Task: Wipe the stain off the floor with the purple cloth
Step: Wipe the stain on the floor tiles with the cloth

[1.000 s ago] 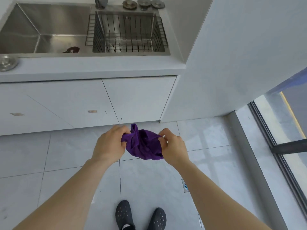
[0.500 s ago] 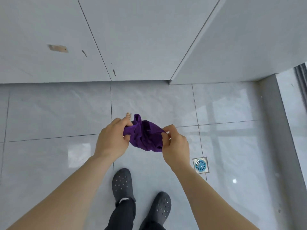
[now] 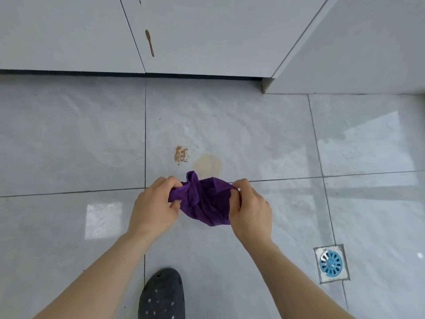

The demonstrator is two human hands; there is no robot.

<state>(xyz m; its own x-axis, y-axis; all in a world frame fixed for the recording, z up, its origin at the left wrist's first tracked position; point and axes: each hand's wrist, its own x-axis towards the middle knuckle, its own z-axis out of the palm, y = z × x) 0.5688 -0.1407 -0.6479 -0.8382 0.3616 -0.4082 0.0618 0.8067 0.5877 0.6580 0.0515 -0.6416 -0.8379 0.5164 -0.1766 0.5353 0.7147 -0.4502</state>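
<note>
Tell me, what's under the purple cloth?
The cloth is held up in both hands, left and right, above grey floor tiles. The pale stain's near edge disappears behind it; what else lies beneath is covered.

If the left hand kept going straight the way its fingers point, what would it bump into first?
The left hand already grips the bunched purple cloth, so it meets that first. Beyond it lies the right hand; depth is unclear from above.
</note>
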